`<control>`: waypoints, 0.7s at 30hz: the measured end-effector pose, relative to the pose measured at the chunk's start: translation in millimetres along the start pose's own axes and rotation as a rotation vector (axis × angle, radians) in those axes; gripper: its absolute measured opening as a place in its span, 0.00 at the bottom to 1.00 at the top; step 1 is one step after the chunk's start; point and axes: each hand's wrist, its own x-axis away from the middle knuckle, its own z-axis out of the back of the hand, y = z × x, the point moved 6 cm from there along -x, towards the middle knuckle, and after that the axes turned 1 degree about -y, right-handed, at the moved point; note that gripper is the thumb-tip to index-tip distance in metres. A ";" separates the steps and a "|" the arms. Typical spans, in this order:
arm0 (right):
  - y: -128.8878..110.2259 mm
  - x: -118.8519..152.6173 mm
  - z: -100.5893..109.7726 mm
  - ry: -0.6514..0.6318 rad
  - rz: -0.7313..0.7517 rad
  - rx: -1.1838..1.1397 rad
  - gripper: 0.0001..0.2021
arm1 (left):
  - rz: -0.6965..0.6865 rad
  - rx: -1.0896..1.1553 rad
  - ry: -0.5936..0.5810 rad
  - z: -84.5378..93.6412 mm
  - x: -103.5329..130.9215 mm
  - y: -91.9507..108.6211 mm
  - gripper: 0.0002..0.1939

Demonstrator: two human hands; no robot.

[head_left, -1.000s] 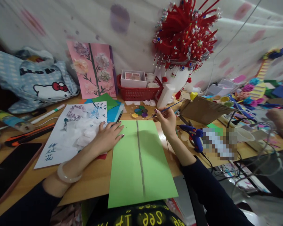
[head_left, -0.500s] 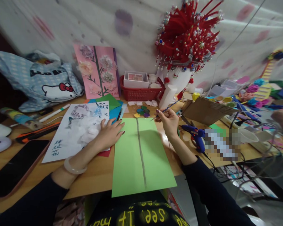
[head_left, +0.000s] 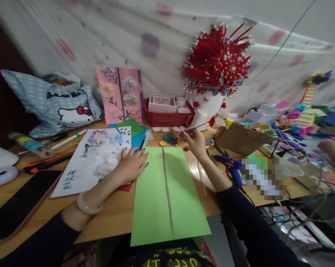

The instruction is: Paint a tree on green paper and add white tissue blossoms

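Note:
A light green sheet of paper (head_left: pixel 184 200) lies in front of me, with a dark grey line painted down its middle. My left hand (head_left: pixel 131 165) rests with spread fingers on the sheet's upper left edge and on the white painted sheet (head_left: pixel 72 163) beside it. Between the fingers of my right hand (head_left: pixel 196 144) is a thin blue paintbrush (head_left: pixel 197 127). Its tip reaches toward a cluster of small paint pots (head_left: pixel 168 138) beyond the green sheet; whether it touches the paint I cannot tell.
A phone (head_left: pixel 22 204) and an orange-black cutter (head_left: pixel 47 162) lie at left. Behind stand a pink flower picture (head_left: pixel 120 96), a red basket (head_left: pixel 167 118) and a red beaded headdress (head_left: pixel 217 63). At right are a blue glue gun (head_left: pixel 230 167), cables and another person's hand (head_left: pixel 332 152).
My right hand has moved the paintbrush away from the green sheet toward the paint pots. My left hand stays in place, and the camera view has tilted up a little.

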 end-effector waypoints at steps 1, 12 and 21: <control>2.0 -7.6 -1.4 0.011 0.044 0.045 0.15 | 0.001 0.000 0.002 -0.1 0.1 -0.1 0.21; 32.6 -23.0 -13.8 0.009 0.147 0.290 0.10 | -0.004 0.001 0.010 0.6 0.8 1.1 0.20; 31.4 -21.7 -14.8 0.024 0.136 0.337 0.08 | -0.009 -0.014 0.020 1.2 0.9 2.4 0.20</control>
